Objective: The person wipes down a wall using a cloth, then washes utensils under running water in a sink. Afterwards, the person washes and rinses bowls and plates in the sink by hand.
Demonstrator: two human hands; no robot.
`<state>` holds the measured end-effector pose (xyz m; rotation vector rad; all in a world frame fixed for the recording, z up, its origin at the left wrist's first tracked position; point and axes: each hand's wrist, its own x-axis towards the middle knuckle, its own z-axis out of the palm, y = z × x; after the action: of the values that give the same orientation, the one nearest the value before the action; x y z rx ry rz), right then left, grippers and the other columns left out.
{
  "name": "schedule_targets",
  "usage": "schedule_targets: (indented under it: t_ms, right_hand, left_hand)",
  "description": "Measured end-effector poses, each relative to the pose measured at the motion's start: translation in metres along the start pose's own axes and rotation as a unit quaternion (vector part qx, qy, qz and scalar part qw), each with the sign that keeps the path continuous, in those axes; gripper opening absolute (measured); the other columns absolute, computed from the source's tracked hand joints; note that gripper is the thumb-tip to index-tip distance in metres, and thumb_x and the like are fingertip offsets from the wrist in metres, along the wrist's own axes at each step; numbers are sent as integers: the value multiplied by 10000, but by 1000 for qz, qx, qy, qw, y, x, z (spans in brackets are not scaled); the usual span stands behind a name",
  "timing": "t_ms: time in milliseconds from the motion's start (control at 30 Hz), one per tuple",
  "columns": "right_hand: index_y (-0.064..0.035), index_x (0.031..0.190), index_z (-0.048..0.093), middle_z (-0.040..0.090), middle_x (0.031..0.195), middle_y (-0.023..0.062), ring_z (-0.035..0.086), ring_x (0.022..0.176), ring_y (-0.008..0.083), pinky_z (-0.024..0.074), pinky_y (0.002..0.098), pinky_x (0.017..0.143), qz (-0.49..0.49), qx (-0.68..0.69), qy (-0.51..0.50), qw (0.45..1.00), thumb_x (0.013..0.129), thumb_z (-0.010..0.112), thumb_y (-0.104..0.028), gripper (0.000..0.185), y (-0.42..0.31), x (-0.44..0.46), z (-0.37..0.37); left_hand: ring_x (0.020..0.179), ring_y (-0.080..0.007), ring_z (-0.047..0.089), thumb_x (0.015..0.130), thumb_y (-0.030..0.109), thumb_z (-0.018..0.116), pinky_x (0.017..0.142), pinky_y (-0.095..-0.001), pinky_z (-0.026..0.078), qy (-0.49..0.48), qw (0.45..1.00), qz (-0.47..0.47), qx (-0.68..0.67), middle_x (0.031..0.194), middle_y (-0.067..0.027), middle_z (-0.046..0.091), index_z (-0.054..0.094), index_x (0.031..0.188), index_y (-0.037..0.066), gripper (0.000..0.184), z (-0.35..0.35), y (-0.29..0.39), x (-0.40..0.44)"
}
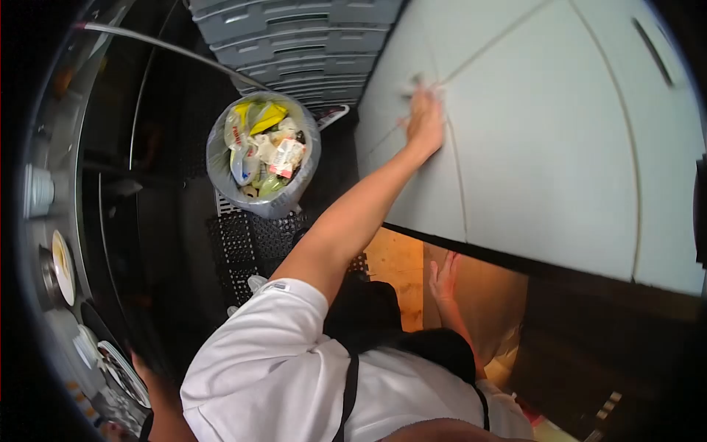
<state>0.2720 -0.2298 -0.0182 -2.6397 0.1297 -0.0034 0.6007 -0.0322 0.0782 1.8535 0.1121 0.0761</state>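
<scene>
One bare left hand [426,125], blurred, its fingers part-spread at smooth white rectangular cabinet fronts [537,140] with straight seams, is beside a small blurred fitting, and I cannot tell whether it grips anything. The right hand [443,278] is open with nothing held, near a flat brown panel [475,295]. Beyond, a round bin lined with translucent plastic [307,173] contains a crumpled white bag [237,138] whose red lettering is too small to read
</scene>
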Motion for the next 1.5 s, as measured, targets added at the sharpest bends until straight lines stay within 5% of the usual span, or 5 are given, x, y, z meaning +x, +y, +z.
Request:
schedule_targets:
  t_ms: [433,700,933,1233,1500]
  right_hand:
    - [16,1190,566,554,1218,282,506,1155,436,392,469,974,382,25,-124,915,1008,302,-443,560,115,-153,-66]
    - [19,1181,565,582,1152,289,529,1115,440,410,450,942,401,103,-111,903,1004,270,-471,598,63,-200,-33]
    - [22,1158,569,579,1146,295,521,1117,453,406,454,928,378,133,-109,910,1005,266,-477,604,-4,-144,-7]
    - [-47,983,569,556,880,72,504,799,181,423,347,743,377,296,214,851,1021,282,-502,539,-32,-83,-48]
    - [79,1456,122,294,1494,196,346,1344,282,213,404,1155,57,257,606,750,1054,190,-385,618,-225,79,-246]
  left_hand:
    - [1415,-450,110,932,210,421,1088,-659,46,9,934,351,-72,1525,-276,135,199,1478,8,623,-58,206,-77]
    - [1411,-446,131,978,210,349,1122,-588,162,-85,996,8,-17,1509,-325,104,116,1467,-72,611,-9,96,-107]
    - [1262,-580,239,790,229,579,962,-794,14,-38,872,487,-29,1297,-351,315,260,1426,-41,762,-81,260,-69]
    - [1391,-408,192,883,271,473,1048,-709,-15,44,988,24,-148,1467,-247,245,193,1452,-49,710,-29,110,21]
    - [1317,-538,201,819,342,621,1038,-725,33,-5,948,315,-39,1329,-331,308,360,1330,-76,709,-86,201,38]
